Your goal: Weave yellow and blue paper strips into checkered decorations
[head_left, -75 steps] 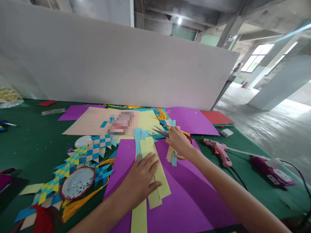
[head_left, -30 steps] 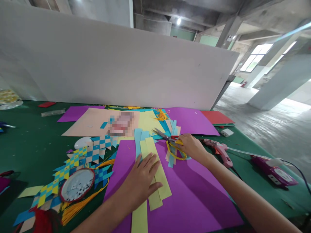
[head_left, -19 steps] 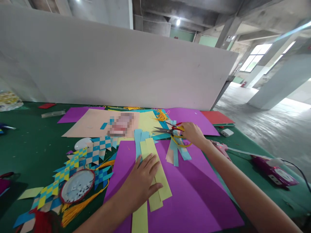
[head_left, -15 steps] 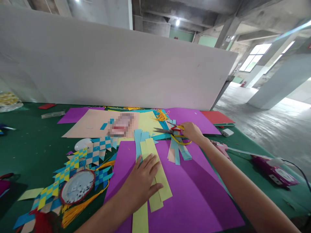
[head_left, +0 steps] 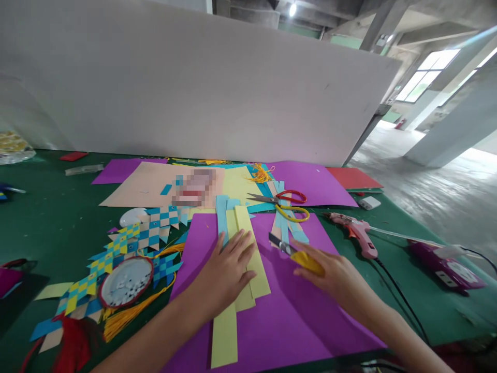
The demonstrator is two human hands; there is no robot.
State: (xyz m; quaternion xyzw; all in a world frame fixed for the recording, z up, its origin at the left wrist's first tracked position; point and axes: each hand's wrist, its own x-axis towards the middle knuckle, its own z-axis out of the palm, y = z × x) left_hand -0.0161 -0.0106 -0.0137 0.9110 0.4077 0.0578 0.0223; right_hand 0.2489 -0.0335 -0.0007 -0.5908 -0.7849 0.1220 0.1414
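My left hand [head_left: 232,274] lies flat with fingers spread on the pale yellow paper strips [head_left: 259,280], which rest on a large purple sheet [head_left: 287,321]. Blue strips [head_left: 222,215] stick out beyond its fingertips. In my right hand [head_left: 330,269] is a yellow craft knife [head_left: 306,260], its blade pointing left above the purple sheet, to the right of the yellow strips. Scissors [head_left: 277,200] with one red and one yellow handle loop lie just beyond the knife, on top of blue and pink paper strips [head_left: 284,228].
A pink glue gun [head_left: 361,235] with its cord lies at right, near a purple power box [head_left: 446,267]. At left are woven checkered paper fish [head_left: 116,261], a round dish of small beads [head_left: 127,282] and tassels [head_left: 135,313]. A white panel [head_left: 186,88] stands behind.
My right hand has left the scissors, which now lie on the strips, and has come nearer with the craft knife in it. My left hand stays on the yellow strips.
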